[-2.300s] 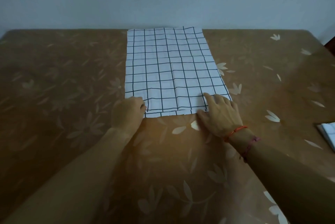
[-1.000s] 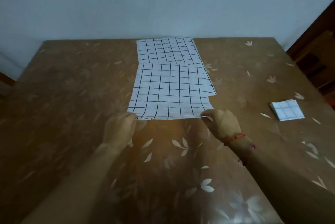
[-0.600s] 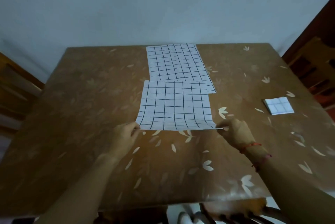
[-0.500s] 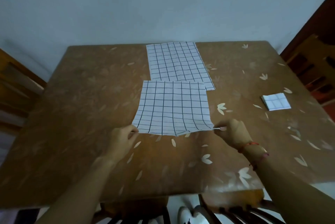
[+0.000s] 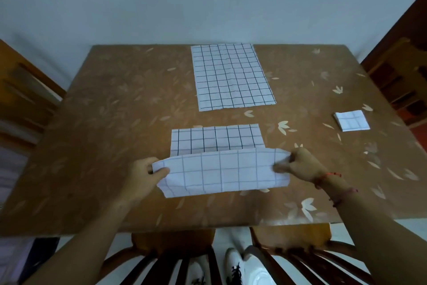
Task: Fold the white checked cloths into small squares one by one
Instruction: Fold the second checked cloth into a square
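Note:
A white checked cloth point(image 5: 221, 169) lies near the table's front, its near edge lifted and turned over away from me so the paler underside shows. My left hand point(image 5: 143, 176) pinches the cloth's near-left corner, and my right hand point(image 5: 300, 164) pinches the near-right corner. The far half of this cloth still rests flat on the table. Behind it, apart, a stack of flat white checked cloths point(image 5: 231, 76) reaches the far table edge. One cloth folded into a small square point(image 5: 351, 120) sits at the right.
The brown table point(image 5: 115, 123) has a leaf-patterned cover. Wooden chairs stand at the left point(image 5: 25, 100), at the right point(image 5: 399, 81) and under the near edge point(image 5: 175, 257). White shoes point(image 5: 245, 264) show on the floor below.
Both hands pulled the top cloth off the stack toward me, then lifted its near edge up and over toward the far side. The camera view rose and widened.

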